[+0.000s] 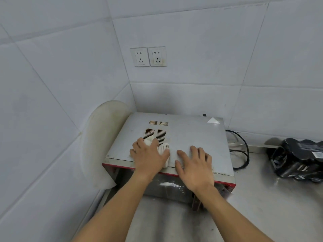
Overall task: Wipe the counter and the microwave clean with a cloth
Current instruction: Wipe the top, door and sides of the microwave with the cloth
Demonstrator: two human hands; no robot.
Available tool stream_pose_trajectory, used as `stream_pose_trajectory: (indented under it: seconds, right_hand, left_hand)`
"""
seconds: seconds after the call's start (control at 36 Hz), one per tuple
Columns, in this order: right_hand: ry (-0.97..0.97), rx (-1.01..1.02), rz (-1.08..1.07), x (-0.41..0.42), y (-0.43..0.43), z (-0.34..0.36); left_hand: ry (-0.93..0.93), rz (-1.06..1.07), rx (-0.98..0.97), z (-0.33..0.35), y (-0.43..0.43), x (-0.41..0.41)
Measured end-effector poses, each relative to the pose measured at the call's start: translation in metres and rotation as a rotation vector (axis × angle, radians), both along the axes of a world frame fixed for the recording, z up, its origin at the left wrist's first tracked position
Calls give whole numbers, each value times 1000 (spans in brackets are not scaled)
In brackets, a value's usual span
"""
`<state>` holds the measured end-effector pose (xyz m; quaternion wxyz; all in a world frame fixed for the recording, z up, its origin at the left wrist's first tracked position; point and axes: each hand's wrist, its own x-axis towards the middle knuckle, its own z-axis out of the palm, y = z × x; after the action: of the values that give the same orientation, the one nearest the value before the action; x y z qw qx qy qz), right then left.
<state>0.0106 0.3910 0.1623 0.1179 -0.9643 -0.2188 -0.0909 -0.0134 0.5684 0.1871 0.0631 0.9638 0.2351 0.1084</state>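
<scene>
Microwave (192, 133), boxy brushed-steel top (rusted vent slots (160, 136)): left hand (148, 155) clutching bunched white cloth (164, 148), right hand (194, 165) flat, fingers straight.

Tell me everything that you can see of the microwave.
The microwave is a box with a grey metal top and a red strip along the front edge. It stands on the steel counter in a tiled corner. Rusty vent slots are cut in the top, left of the middle. White specks mark its front. The left hand holds a white cloth on the top; the right hand lies flat beside it.
</scene>
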Motion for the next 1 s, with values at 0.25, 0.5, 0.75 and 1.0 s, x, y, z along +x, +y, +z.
stream_pose_trajectory:
  seconds: [0.25,0.5,0.75,1.0]
  right_hand:
    - [11,3,-1,-2,-1,2]
    - [25,-10,1,-3,-1,4]
    - [2,-13,-11,-4,-1,1]
    - [3,-12,-7,-3,1,2]
  left_hand:
    - [-37,38,38,-3,-6,-22]
    - [10,77,-62,6,-5,7]
    - [-111,-27,65,-15,-18,-24]
    - [-22,49,-25,2,-18,23]
